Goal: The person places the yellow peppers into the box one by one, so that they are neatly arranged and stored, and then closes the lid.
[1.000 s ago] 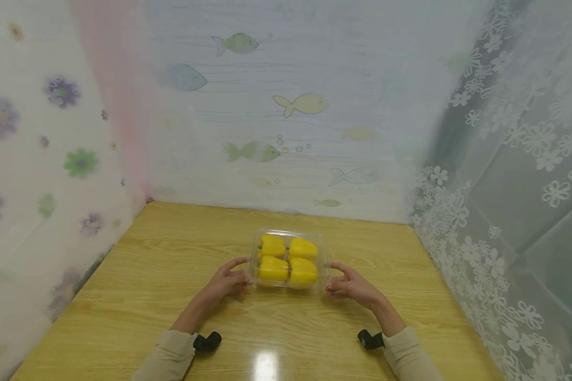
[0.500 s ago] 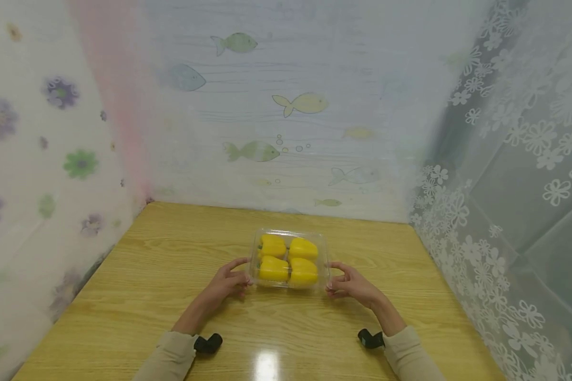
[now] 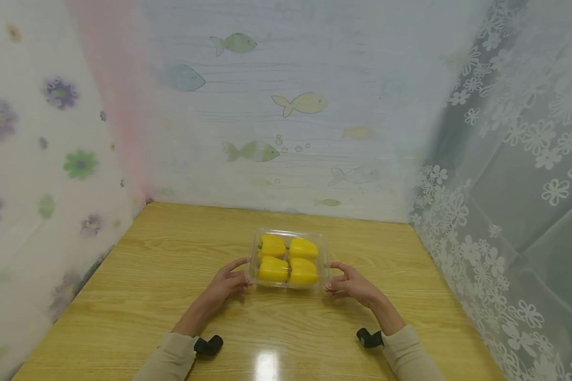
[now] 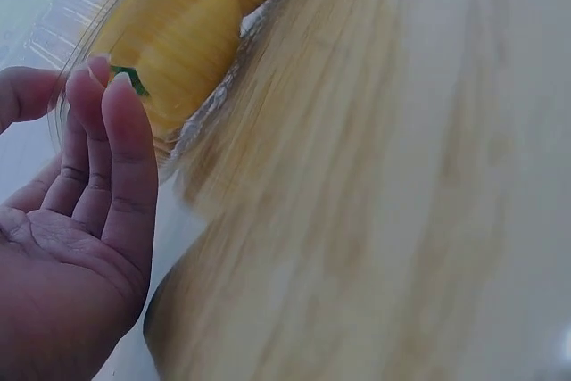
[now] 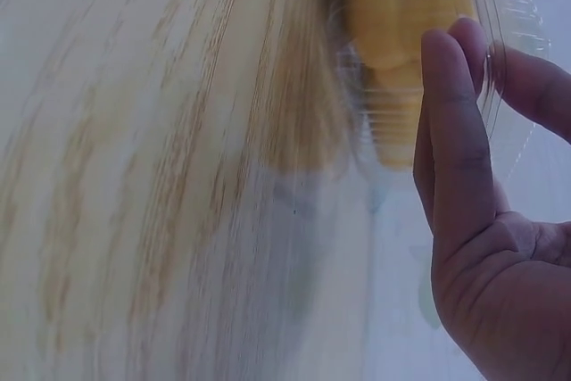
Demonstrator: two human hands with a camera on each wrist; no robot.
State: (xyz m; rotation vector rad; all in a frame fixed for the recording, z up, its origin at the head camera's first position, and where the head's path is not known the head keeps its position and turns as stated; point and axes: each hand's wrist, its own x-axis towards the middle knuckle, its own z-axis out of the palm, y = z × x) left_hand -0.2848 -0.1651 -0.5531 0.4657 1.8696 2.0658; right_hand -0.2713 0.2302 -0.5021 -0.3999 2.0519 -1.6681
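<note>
At the middle of the pale wooden bench, our two hands flank a clear plastic clamshell box that holds four yellow bell peppers, packed two by two under its shut lid. Our left hand curls its fingers and thumb against the box's left end, the fingertips pressed to the ribbed plastic wall. Our right hand does the same at the right end, fingertips and thumb pinching the rim. Compared with the views from a second and half a second ago, almost nothing has shifted: the box sits on the same spot, flat on the bench, and both hands keep the same grip. We judge from this that we are holding steady, with the grasp settled and the box not yet lifted. Behind the bench hang translucent sheets printed with fish and flowers.
</note>
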